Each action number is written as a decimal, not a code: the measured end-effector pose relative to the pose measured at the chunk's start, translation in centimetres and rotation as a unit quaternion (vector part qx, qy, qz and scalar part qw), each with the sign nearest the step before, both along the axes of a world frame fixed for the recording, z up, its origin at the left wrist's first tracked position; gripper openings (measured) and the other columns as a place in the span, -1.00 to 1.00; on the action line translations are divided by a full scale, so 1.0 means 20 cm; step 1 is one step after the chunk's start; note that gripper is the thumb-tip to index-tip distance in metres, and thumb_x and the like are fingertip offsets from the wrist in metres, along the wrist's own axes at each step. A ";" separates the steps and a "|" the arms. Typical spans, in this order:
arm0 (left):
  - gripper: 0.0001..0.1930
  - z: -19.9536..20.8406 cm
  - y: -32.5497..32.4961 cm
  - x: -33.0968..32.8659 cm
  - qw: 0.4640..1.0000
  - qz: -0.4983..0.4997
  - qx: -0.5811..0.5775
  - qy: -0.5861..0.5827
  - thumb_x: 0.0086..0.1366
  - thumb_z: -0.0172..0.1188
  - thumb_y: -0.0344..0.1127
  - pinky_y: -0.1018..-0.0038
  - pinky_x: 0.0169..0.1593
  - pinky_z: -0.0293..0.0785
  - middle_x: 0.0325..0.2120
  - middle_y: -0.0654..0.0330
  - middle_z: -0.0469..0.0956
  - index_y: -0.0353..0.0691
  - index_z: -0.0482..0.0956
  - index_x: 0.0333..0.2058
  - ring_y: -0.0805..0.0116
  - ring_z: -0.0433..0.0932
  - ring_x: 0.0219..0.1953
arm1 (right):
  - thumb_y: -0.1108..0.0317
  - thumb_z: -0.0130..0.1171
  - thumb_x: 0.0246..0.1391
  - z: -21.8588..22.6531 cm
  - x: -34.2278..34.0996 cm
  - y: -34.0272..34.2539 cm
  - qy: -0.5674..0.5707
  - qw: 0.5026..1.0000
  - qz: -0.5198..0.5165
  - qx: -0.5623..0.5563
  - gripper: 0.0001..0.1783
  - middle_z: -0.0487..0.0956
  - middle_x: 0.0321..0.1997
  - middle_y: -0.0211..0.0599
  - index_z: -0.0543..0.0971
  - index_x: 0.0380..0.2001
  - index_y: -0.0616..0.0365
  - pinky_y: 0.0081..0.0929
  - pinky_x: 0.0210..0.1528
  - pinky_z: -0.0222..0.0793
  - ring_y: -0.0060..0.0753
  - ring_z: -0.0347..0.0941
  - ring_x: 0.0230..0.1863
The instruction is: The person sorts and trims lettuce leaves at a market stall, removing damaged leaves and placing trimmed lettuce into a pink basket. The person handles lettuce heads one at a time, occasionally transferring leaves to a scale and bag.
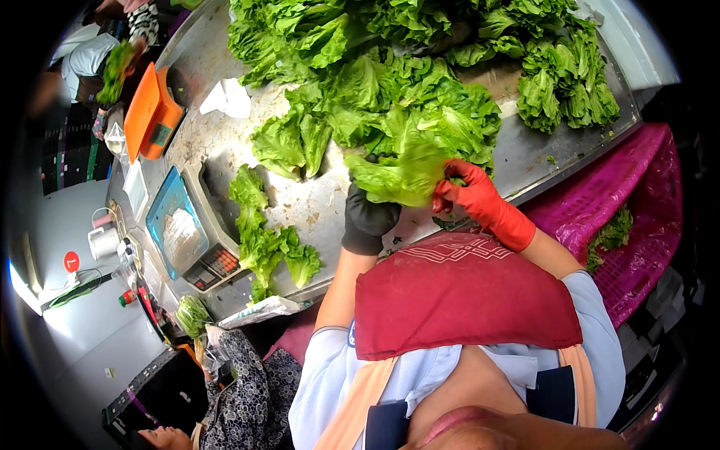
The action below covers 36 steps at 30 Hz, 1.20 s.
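My left hand (367,219), in a dark glove, is closed around a head of green leafy lettuce (397,174) just above the table's near edge. The lettuce is partly blurred by motion. At its right end my right hand (489,204), in a red rubber glove, has its fingers curled and pinched on the leaves; the fingertips are partly hidden. Right behind both hands lies a big pile of lettuce (367,94). More lettuce heads (566,82) are heaped at the far right, and several smaller ones (261,247) lie in a row to the left.
The metal table (289,206) is wet and strewn with leaf scraps. On its left stand a scale with a blue tray (176,217) and an orange scale (150,112). A magenta bag-lined crate (600,195) stands at right. Another person (240,397) is at lower left, another (90,64) at upper left.
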<state>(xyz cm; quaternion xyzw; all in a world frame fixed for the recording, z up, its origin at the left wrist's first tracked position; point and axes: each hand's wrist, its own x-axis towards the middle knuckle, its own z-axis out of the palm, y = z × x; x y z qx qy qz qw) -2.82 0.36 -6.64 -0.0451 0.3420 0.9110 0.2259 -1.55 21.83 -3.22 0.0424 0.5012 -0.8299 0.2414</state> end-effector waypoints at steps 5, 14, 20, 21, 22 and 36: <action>-0.63 -0.01 -0.06 -0.02 0.938 0.059 -0.265 0.216 0.32 -0.08 -0.17 0.32 0.23 0.19 0.02 0.22 0.44 -0.11 0.38 0.06 0.26 0.38 0.08 | 0.31 0.10 0.16 -0.10 -0.02 0.02 0.075 0.997 -0.013 -0.006 -0.76 0.49 -0.13 -0.25 0.40 -0.20 0.23 -0.52 -0.31 0.42 -0.42 0.50 -0.30; -0.60 0.02 -0.10 -0.06 0.990 0.039 0.043 0.130 0.36 -0.17 -0.16 0.33 0.26 0.11 0.10 0.20 0.37 -0.13 0.28 0.12 0.31 0.30 0.15 | 0.45 0.17 0.02 0.22 -0.11 0.04 0.422 0.795 -0.014 0.436 -0.47 0.51 0.02 -0.20 0.36 0.11 0.15 -0.36 -0.01 0.40 -0.24 0.49 -0.05; -0.53 0.12 -0.01 -0.04 0.902 -0.019 -0.360 0.238 0.31 -0.02 -0.18 0.33 0.24 0.12 0.10 0.20 0.36 -0.18 0.21 0.16 0.38 0.30 0.13 | 0.59 0.14 0.03 0.21 -0.08 -0.05 0.277 0.936 0.078 0.201 -0.68 0.50 0.00 -0.18 0.51 -0.09 0.20 -0.49 -0.14 0.47 -0.35 0.51 -0.13; -0.51 0.18 0.02 -0.04 0.975 0.015 -0.171 0.139 0.30 -0.01 -0.15 0.32 0.24 0.11 0.11 0.19 0.35 -0.17 0.21 0.17 0.37 0.29 0.14 | 0.59 0.13 0.04 0.20 -0.07 -0.06 0.163 0.973 0.077 0.144 -0.69 0.50 0.00 -0.19 0.50 -0.09 0.21 -0.52 -0.20 0.49 -0.39 0.53 -0.19; -0.48 0.24 0.05 -0.05 0.998 0.048 0.027 0.033 0.30 -0.01 -0.12 0.30 0.25 0.10 0.12 0.19 0.34 -0.17 0.20 0.18 0.35 0.29 0.15 | 0.59 0.12 0.05 0.19 -0.06 -0.06 0.046 0.992 0.075 0.086 -0.70 0.50 0.00 -0.20 0.50 -0.10 0.22 -0.54 -0.25 0.51 -0.42 0.54 -0.24; -0.57 0.10 0.13 0.01 0.935 0.087 0.237 -0.247 0.37 -0.06 -0.10 0.19 0.22 0.22 0.01 0.07 0.43 -0.26 0.32 0.09 0.17 0.37 0.09 | 0.32 0.34 -0.13 0.17 -0.09 -0.11 0.311 0.882 0.185 0.302 -0.60 0.47 -0.21 -0.22 0.49 -0.18 0.21 -0.44 -0.07 0.33 -0.21 0.44 -0.16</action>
